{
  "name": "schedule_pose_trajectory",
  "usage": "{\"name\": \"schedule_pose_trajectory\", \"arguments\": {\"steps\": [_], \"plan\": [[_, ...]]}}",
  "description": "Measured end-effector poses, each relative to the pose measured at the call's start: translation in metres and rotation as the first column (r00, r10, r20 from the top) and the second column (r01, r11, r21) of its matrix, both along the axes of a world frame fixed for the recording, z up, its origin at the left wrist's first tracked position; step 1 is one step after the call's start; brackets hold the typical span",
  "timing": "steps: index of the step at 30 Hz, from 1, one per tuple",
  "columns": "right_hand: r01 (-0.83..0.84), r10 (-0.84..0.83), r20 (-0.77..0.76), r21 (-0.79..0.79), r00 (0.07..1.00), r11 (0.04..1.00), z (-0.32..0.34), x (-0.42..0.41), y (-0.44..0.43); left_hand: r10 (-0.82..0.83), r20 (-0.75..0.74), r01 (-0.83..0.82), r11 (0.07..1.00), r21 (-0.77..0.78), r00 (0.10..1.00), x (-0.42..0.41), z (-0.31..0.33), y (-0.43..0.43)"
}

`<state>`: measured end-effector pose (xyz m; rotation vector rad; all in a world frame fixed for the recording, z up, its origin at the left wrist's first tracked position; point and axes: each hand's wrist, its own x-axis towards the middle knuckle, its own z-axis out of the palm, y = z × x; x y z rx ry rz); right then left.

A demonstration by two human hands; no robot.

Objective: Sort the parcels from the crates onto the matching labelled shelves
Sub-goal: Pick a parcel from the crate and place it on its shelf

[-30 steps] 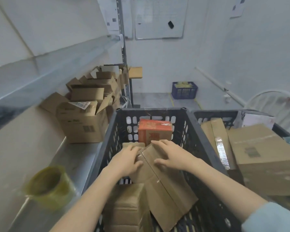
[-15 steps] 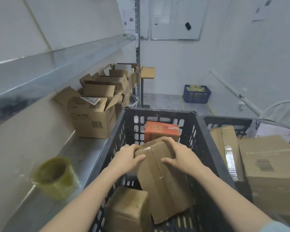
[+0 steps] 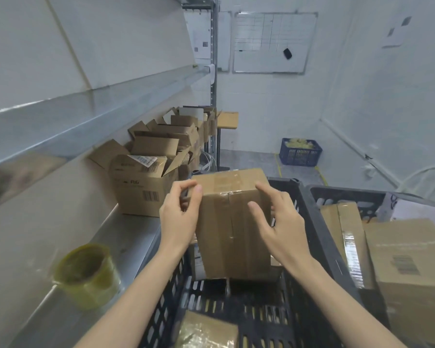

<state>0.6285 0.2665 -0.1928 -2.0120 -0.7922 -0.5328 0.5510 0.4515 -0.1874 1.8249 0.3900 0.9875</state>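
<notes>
Yellow-green translucent tape roll (image 3: 86,275) sits on the grey metal shelf (image 3: 126,234), far left. Open brown cardboard boxes (image 3: 141,189) stand farther back on the same shelf. Left hand (image 3: 178,217) pinches the top-left corner of the tall brown taped cardboard parcel (image 3: 231,222), fingers curled round the edge. Parcel is upright over the black slotted plastic crate (image 3: 319,242), lower end between its walls. Right hand (image 3: 279,227) clamps the parcel's right side, thumb on the front face. Second black crate (image 3: 347,194) on the right holds more cardboard parcels (image 3: 412,252).
</notes>
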Motion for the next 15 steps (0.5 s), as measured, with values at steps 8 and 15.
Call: {"name": "schedule_pose_trajectory", "arguments": {"steps": [8, 15], "plan": [[-0.098, 0.061, 0.172, 0.212, 0.983, 0.972, 0.014, -0.009, -0.003, -0.025, 0.289, -0.042, 0.974, 0.225, 0.957, -0.006, 0.014, -0.006], [-0.101, 0.074, 0.109, 0.266, 0.991, 0.959, 0.002, -0.002, -0.005, -0.171, 0.138, 0.092, 0.889, 0.449, 0.976, 0.000, -0.006, 0.001]]}}
